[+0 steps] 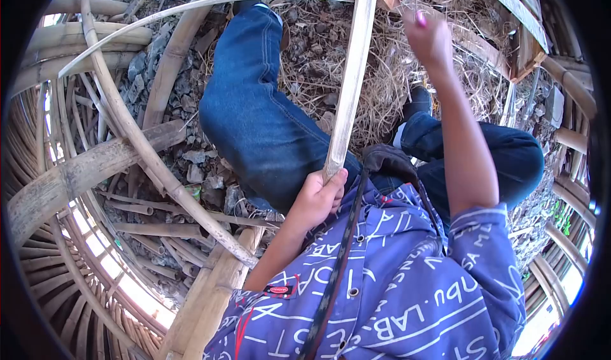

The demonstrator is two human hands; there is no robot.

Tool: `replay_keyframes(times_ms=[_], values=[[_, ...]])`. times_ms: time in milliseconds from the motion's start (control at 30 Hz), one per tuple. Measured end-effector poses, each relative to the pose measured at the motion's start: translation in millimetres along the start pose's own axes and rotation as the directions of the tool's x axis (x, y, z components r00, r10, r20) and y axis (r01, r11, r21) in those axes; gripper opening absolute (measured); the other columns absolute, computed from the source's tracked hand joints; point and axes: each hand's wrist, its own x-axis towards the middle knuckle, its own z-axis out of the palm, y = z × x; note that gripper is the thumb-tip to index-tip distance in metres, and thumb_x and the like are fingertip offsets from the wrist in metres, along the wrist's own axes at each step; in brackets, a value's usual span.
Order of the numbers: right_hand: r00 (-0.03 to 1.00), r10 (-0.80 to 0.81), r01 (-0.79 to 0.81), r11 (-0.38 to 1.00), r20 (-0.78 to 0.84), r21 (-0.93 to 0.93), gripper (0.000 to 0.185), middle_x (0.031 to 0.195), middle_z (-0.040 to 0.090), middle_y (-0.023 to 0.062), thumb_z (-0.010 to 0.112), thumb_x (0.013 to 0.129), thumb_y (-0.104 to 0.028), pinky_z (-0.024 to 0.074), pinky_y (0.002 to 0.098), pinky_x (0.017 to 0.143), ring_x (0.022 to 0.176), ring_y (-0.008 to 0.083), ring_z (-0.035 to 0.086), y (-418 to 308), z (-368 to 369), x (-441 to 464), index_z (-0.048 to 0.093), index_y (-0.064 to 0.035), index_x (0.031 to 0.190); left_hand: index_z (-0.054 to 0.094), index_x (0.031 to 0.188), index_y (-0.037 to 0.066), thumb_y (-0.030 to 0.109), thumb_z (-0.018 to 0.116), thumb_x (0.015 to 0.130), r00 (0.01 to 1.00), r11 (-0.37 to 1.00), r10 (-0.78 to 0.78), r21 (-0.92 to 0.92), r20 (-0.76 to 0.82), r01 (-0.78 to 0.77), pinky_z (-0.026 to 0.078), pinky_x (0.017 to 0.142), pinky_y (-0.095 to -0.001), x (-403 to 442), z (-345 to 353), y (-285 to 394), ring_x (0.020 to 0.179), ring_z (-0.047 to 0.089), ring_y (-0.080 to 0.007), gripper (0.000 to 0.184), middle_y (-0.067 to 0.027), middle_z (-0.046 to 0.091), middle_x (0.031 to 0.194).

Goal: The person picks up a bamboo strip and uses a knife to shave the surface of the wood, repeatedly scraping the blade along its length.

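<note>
My left hand (320, 197) is wrapped round the lower end of a split bamboo strip (352, 80), close to my lap. The strip is pale and flat and runs upward between my legs, past the top of the view. At the upper right, my right hand (430, 40) is raised with its fingers curled closed. A small pink spot shows at those fingers; what they hold, if anything, I cannot make out. Left of the strip, a thin pale bamboo sliver (210, 2) arches over my bent knee, its right end close to the strip.
Bamboo poles (137, 137) and bent canes stand close on the left. A wooden frame (519, 64) is at the upper right. Dry straw (318, 61) and grey stones (210, 182) cover the ground. My jeans-clad legs (254, 124) are folded in front of me.
</note>
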Motion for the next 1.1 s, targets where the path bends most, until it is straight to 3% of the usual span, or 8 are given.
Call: replay_keyframes(times_ms=[100,233,300,467,667,767,900,1100], values=[[0.992,-0.124,0.12,0.984,0.022,0.134,0.034,0.057,0.06,0.0187,0.065,0.077,-0.035,0.05,0.0425,0.055,0.055,0.0353,0.062,-23.2,-5.4,-76.0,0.065,-0.003,0.065,0.044,0.074,0.009,0.03,0.049,0.097,0.994,0.992,-0.079,-0.094,0.073,0.086,0.023,0.039,-0.0189,0.5,-4.7,9.7,0.045,0.028,-0.0028,0.032,0.0057,0.032,0.058],[0.95,-0.264,0.226,0.949,0.166,0.219,0.027,0.054,0.057,0.0156,0.069,0.071,-0.028,0.0498,0.0417,0.054,0.056,0.0351,0.061,-41.4,-7.7,-138.0,0.06,-0.0055,0.059,0.046,0.078,0.005,0.029,0.05,0.097,0.967,0.96,-0.131,-0.215,0.217,0.178,0.025,0.04,-0.0178,1.4,-12.0,15.7,0.047,0.031,-0.003,0.031,0.0048,0.033,0.059],[0.915,-0.356,0.328,0.931,0.192,0.162,0.027,0.055,0.057,0.0158,0.068,0.073,-0.027,0.0488,0.0428,0.052,0.054,0.0355,0.06,-42.3,-6.5,-148.3,0.059,-0.0064,0.057,0.046,0.077,0.005,0.031,0.048,0.097,0.963,0.958,-0.138,-0.214,0.233,0.189,0.025,0.04,-0.018,2.4,-12.3,16.4,0.047,0.031,-0.0032,0.033,0.0043,0.033,0.06],[0.886,-0.416,0.412,0.909,0.205,0.065,0.032,0.053,0.057,0.0145,0.063,0.081,-0.027,0.0475,0.0421,0.049,0.051,0.0344,0.059,-39.7,-11.9,-152.2,0.058,-0.0067,0.057,0.036,0.068,0.012,0.033,0.044,0.099,0.93,0.951,-0.155,-0.205,0.335,0.232,0.022,0.038,-0.0195,7.8,-13.2,13.9,0.044,0.025,-0.0038,0.037,0.0058,0.028,0.056],[0.874,-0.407,0.394,0.913,0.265,0.102,0.03,0.054,0.058,0.0133,0.063,0.081,-0.026,0.0484,0.0415,0.05,0.052,0.0325,0.06,-29.7,-8.4,-170.1,0.059,-0.0073,0.059,0.033,0.067,0.015,0.032,0.044,0.099,0.962,0.98,-0.126,-0.12,0.243,0.158,0.019,0.036,-0.0206,9.6,1.6,16.2,0.042,0.023,-0.0037,0.037,0.0069,0.025,0.054],[0.878,-0.437,0.416,0.899,0.197,0.139,0.024,0.057,0.059,0.0136,0.064,0.078,-0.024,0.0495,0.0412,0.051,0.055,0.0321,0.061,-31.6,-8.1,-172.3,0.061,-0.0073,0.062,0.034,0.068,0.014,0.033,0.044,0.099,0.981,0.989,-0.133,-0.05,0.143,0.142,0.02,0.036,-0.0208,14.5,10.5,16.2,0.041,0.024,-0.0037,0.037,0.0066,0.027,0.054],[0.868,-0.447,0.439,0.894,0.218,0.088,0.018,0.059,0.061,0.0138,0.065,0.075,-0.023,0.0505,0.041,0.053,0.057,0.0317,0.062,-29.3,-6.9,-162.5,0.063,-0.0074,0.065,0.036,0.066,0.016,0.036,0.046,0.097,0.976,0.988,-0.142,-0.039,0.167,0.15,0.019,0.036,-0.02,22.1,16.6,9.5,0.04,0.025,-0.0021,0.038,0.0085,0.029,0.053],[0.863,-0.457,0.458,0.888,0.216,0.049,0.015,0.058,0.06,0.0128,0.065,0.071,-0.022,0.0502,0.0408,0.053,0.056,0.0306,0.063,-21.8,-1.4,-158.3,0.063,-0.0086,0.064,0.038,0.069,0.016,0.033,0.046,0.098,0.986,0.999,-0.037,-0.029,0.162,0.043,0.019,0.035,-0.0207,28.5,23.0,6.9,0.038,0.024,-0.0026,0.034,0.0085,0.029,0.052]])
